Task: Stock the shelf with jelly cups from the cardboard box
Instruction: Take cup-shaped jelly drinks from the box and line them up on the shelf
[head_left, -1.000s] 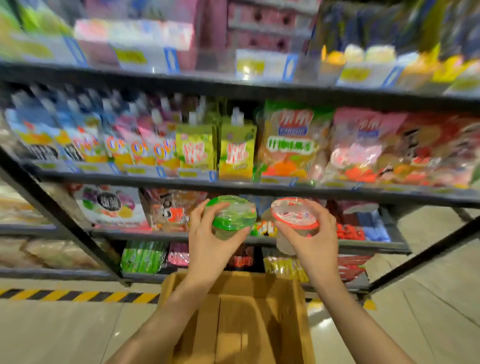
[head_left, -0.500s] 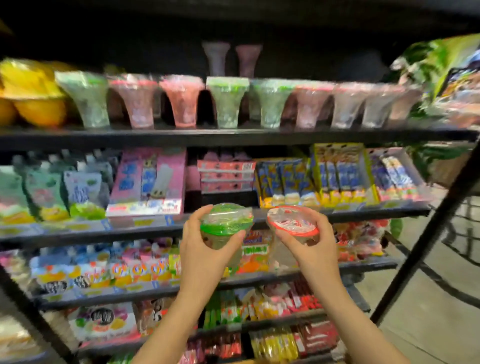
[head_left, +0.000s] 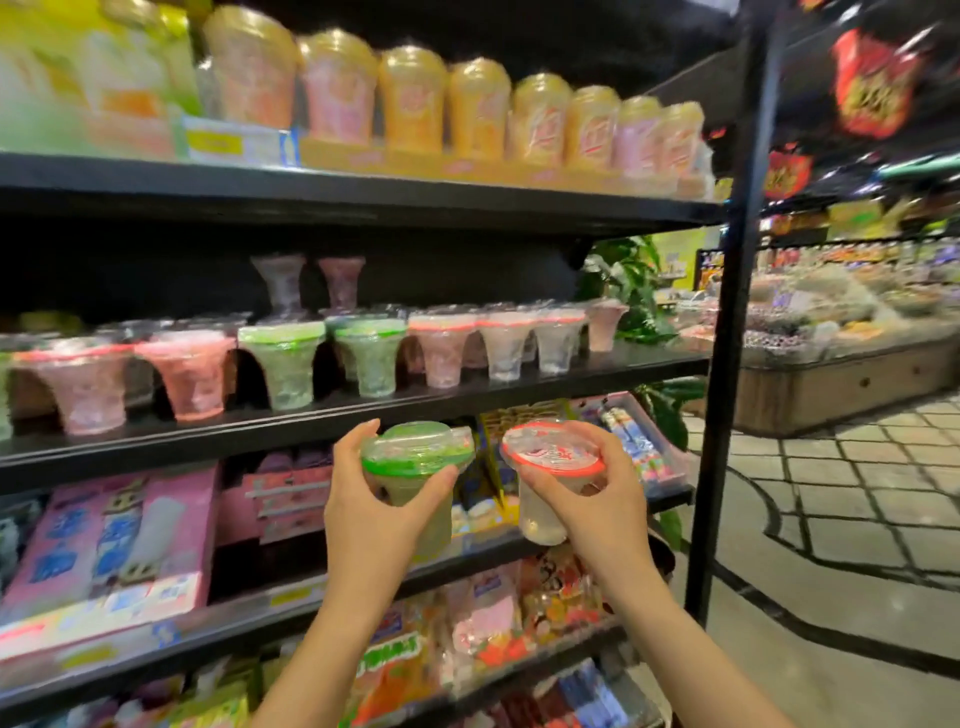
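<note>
We are mid-carry: our left hand (head_left: 374, 499) grips a green-lidded jelly cup (head_left: 415, 467) and our right hand (head_left: 597, 499) grips a red-lidded jelly cup (head_left: 550, 473), both held just below the shelf (head_left: 467, 395) where matching cups (head_left: 363, 353) stand in a row. The cardboard box is out of view. Next, we judge, each cup must rise above the shelf edge and settle upright with its own colour, without knocking the front row.

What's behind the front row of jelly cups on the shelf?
Behind the front row, more cups stand; two are raised higher. Whatever sits farther back is hidden in shadow.
</note>
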